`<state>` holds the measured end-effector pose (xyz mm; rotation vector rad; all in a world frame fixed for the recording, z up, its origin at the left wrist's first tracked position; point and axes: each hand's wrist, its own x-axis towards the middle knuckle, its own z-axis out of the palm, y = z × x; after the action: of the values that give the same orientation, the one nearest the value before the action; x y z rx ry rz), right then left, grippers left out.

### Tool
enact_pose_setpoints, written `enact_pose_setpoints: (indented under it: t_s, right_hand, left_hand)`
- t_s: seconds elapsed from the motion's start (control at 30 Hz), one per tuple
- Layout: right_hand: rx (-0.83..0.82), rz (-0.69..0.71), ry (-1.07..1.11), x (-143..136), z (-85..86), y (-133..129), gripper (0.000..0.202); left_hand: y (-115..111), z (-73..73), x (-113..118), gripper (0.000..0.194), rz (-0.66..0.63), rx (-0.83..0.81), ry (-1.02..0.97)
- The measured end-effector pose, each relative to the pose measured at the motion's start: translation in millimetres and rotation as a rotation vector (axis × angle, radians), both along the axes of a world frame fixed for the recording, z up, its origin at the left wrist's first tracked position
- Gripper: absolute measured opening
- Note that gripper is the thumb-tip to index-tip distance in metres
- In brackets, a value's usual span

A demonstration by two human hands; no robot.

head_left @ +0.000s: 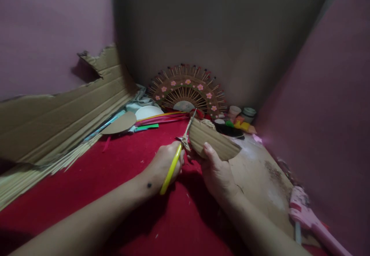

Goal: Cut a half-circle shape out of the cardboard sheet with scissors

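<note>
My left hand (169, 161) is closed around the yellow-handled scissors (172, 168), whose blades point up and away from me. The blades lie along the left edge of a curved piece of corrugated cardboard (212, 139). That piece is gripped in my right hand (216, 171), with the thumb on its face and the fingers behind it. A small scrap of cardboard (185, 141) shows beside the scissor blades, just above my left hand. Both hands are over the red cloth (138, 209).
A decorated fan (187, 82) leans on the back wall. At left are a large cardboard sheet (66, 117), thin sticks (66, 159) and a cardboard disc (120, 123). Pots (248, 113) stand at back right; a pink glue gun (306, 211) lies at right.
</note>
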<state>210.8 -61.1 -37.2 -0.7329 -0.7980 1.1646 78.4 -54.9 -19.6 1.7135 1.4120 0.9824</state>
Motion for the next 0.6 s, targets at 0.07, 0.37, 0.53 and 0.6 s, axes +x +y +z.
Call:
enact_pose_setpoints:
  t_s: [0.07, 0.37, 0.53, 0.6]
  right_hand:
    - [-0.010, 0.050, 0.060, -1, 2.0, 1, 0.024]
    - [0.027, 0.116, 0.117, -3, 7.8, -3, 0.023]
    - [-0.015, 0.121, 0.119, -2, 4.7, -2, 0.029]
    - [-0.031, 0.114, 0.124, 0, 5.1, 0, 0.033]
  left_hand:
    - [1, 1.0, 1, 0.015, -0.015, -0.018, 0.048]
    - [5, 10.8, -5, 0.024, 0.022, 0.017, 0.288]
    - [6, 11.1, -7, 0.022, 0.059, 0.034, 0.278]
    - [7, 9.2, -7, 0.021, 0.055, 0.038, 0.210]
